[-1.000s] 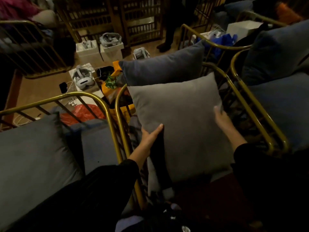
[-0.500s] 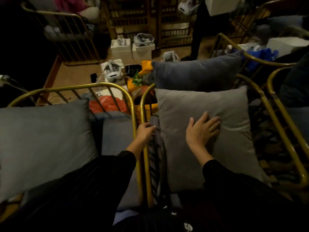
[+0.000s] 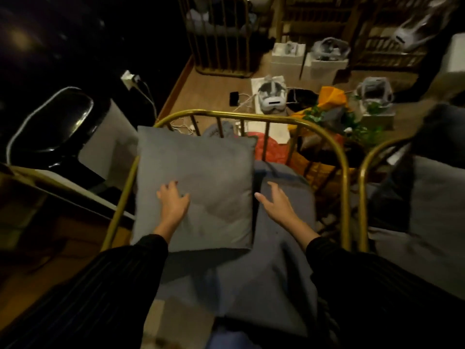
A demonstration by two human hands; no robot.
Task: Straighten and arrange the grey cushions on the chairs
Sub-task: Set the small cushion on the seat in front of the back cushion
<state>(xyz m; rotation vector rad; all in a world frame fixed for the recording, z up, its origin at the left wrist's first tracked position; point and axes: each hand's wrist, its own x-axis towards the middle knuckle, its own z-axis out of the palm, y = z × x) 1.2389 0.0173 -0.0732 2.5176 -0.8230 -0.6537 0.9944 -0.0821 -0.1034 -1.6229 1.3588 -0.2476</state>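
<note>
The chair (image 3: 344, 172) with the round brass-coloured frame filled the middle of the view, and its dark grey seat pad (image 3: 276, 260) covered the whole seat. A second chair (image 3: 363, 197) of the same kind stood just beside it on the right, the two frames almost touching. On the seat lay the grey cushion (image 3: 201, 177), a light square one, placed toward the left side and leaning with its upper edge against the bars of the backrest. Its left edge reached over the left arm of the frame.

The left hand (image 3: 173, 200) rested flat on the lower left part of the cushion, fingers spread and a little bent, holding nothing. The right hand (image 3: 276, 200) was just beside the right edge of the cushion, over the seat pad, open with fingers apart; I could not tell if it touched the pad. Both arms wore dark sleeves.

Behind the chair, on the wooden floor, stood white boxes (image 3: 324, 64) and a white headset (image 3: 271, 99), with an orange bag (image 3: 332, 96) near them.
</note>
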